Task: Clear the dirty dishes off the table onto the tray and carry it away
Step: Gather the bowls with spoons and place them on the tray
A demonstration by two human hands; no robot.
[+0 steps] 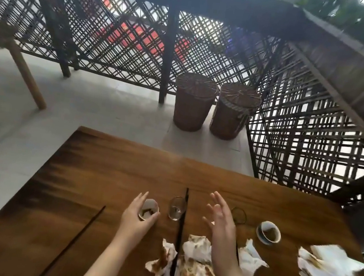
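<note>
Dirty napkins (197, 248) lie near the glass (177, 208). Left hand (136, 218) grips a cup (149, 209) left of it. Right hand (223, 223) has spread fingers.

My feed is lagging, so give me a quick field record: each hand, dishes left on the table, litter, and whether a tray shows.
left hand: gripping a small cup
right hand: open, held over the table, holding nothing
other dishes: glass, second glass, second cup
chopsticks: beside the glass; a single chopstick at left
litter: stained napkins near the front edge
tray: not in view
</note>
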